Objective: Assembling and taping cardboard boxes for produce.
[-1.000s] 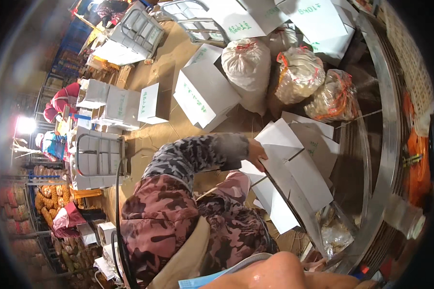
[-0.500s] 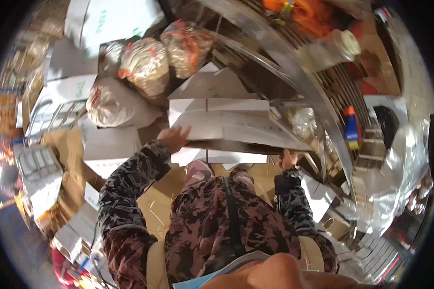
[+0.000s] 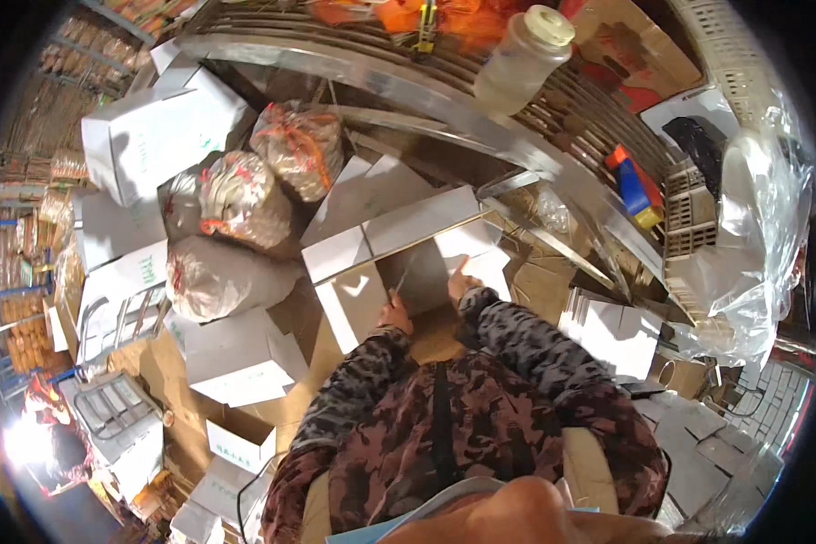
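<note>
A white cardboard carton stands in front of my body, its opening up and its flaps folded outward. The inside is brown and shaded. My left hand is at the near left of the opening, its fingers closed on the edge by the left flap. Opposite it, my right hand grips the edge beside the right flap, with the index finger stretched along the cardboard. Both thumbs are partly hidden. A tied sack and two clear bags with red ties, a nearer one and a farther one, lie left of the carton.
A curved-looking metal rail crosses beyond the carton. Past it stand a large translucent bottle and a blue, red and yellow container. White cartons are stacked at left; flat cardboard lies at right, near plastic sheeting.
The carton has turned from folded-over flaps to an open top facing me. My hands have come closer together, the right one moving left and the left one moving right. The view has swung.
</note>
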